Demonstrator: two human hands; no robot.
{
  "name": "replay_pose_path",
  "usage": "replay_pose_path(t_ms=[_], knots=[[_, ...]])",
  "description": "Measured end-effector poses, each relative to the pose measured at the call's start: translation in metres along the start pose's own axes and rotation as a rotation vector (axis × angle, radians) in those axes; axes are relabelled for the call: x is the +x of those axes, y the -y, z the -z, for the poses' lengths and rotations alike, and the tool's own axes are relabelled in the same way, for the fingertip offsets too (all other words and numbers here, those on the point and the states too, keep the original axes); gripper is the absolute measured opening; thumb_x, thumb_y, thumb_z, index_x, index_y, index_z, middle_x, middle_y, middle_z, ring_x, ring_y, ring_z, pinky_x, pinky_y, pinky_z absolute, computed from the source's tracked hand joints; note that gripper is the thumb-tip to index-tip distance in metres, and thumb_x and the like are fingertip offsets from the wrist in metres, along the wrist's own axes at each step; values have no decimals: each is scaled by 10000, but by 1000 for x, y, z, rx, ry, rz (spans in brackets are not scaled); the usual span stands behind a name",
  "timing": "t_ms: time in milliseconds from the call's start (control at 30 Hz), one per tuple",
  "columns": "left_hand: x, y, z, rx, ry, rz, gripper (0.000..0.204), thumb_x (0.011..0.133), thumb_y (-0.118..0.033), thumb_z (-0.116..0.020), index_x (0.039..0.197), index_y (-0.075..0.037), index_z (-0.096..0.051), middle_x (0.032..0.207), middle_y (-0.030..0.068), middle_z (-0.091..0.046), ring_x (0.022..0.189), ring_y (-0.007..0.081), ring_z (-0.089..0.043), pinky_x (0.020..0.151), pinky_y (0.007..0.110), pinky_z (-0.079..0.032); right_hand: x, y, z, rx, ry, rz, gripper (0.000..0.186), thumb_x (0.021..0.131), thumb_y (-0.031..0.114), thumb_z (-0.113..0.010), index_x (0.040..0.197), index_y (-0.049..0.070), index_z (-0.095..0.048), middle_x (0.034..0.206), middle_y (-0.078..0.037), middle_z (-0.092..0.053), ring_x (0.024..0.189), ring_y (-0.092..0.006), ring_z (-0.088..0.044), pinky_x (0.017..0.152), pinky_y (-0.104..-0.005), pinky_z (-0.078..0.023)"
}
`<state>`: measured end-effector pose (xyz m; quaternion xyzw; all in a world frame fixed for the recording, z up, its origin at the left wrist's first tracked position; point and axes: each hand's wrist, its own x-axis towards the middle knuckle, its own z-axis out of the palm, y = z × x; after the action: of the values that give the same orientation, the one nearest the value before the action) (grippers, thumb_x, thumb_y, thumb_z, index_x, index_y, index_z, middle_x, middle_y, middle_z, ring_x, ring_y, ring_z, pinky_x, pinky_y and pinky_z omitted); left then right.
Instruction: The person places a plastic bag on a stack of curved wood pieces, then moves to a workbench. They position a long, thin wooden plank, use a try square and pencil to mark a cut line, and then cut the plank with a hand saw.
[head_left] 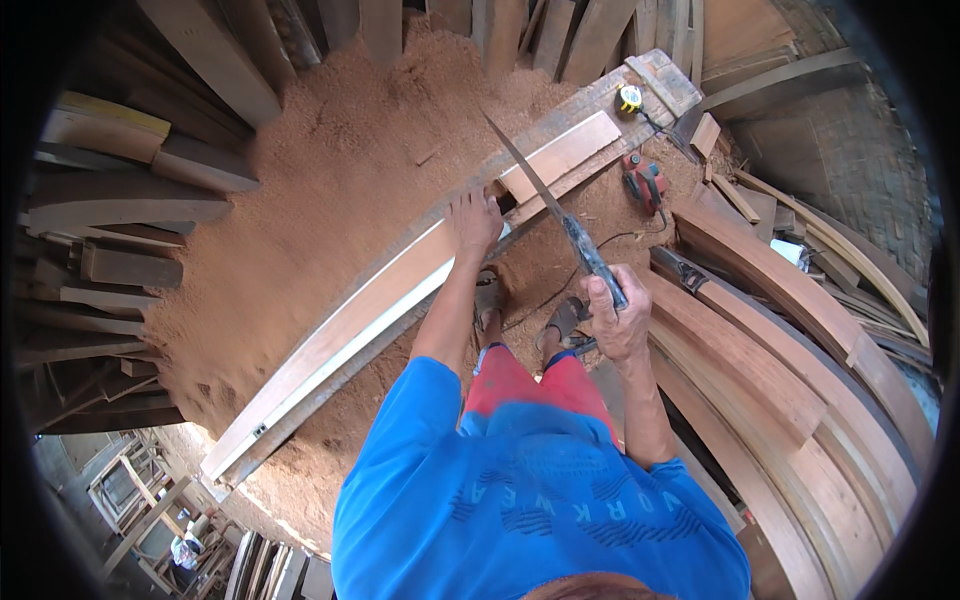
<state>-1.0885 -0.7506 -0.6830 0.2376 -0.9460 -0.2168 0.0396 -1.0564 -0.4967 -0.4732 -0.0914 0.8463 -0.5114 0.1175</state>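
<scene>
My right hand (pixel 620 312) is wrapped round the dark handle of a handsaw (pixel 580 240). Its narrow blade slants up and to the left, over the gap beside the long board. My left hand (pixel 474 225) lies flat with fingers stretched on the end of that long light-brown board (pixel 375 290). A shorter piece of board (pixel 565 152) sits beyond the gap, in line with it. Both rest on a long, narrow plank bench (pixel 600 100). Whether the blade touches wood, I cannot tell.
A yellow tape measure (pixel 629 99) sits at the bench's far end. Below it is a red corded power tool (pixel 645 183). A hand plane (pixel 684 272) rests among curved timbers (pixel 750 370) on the right. Sawdust (pixel 330 200) covers the floor; stacked planks (pixel 130 210) line the left.
</scene>
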Motion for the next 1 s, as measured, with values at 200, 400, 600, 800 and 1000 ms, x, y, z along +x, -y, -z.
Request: replay_pose_path(t_ms=[200, 400, 600, 800, 1000], knots=[[0, -10, 2, 82, -72, -10, 416, 913, -260, -645, 1311, -151, -595, 1165, 120, -678, 1136, 309, -596, 988, 462, -425, 1, -20, 10, 252, 7, -133, 483, 1019, 390, -620, 1256, -31, -622, 741, -63, -630, 646, -98, -571, 579, -285, -464], [1, -6, -5, 32, -148, -97, 344, 910, -214, -635, 1254, -227, -644, 1150, 44, -673, 1120, 274, -587, 979, 458, -417, -10, -65, 4, 242, 39, 1, 525, 1030, 361, -591, 1372, -37, -580, 710, -15, -579, 606, -83, -536, 556, -248, -438], [-1, -6, -2, 26, -138, -80, 290, 895, -186, -636, 1178, -238, -670, 1121, 13, -666, 1107, 267, -585, 971, 450, -416, -15, -77, 3, 243, 63, 67, 521, 1028, 367, -591, 1368, -28, -589, 685, -3, -558, 572, -72, -508, 532, -242, -416], [1, -7, -5, 25, -155, -91, 277, 887, -182, -632, 1156, -235, -671, 1114, 16, -669, 1090, 277, -589, 951, 467, -420, -15, -86, 0, 192, 47, 84, 525, 1022, 369, -603, 1362, -30, -588, 704, 1, -563, 574, -69, -505, 532, -243, -418], [0, -4, -4, 76, -113, -86, 305, 891, -196, -634, 1192, -232, -667, 1119, 23, -666, 1097, 281, -586, 944, 463, -423, -45, -110, 15, 147, 99, 33, 494, 995, 278, -641, 1326, -85, -588, 1183, -208, -690, 1009, -241, -684, 883, -359, -532]])
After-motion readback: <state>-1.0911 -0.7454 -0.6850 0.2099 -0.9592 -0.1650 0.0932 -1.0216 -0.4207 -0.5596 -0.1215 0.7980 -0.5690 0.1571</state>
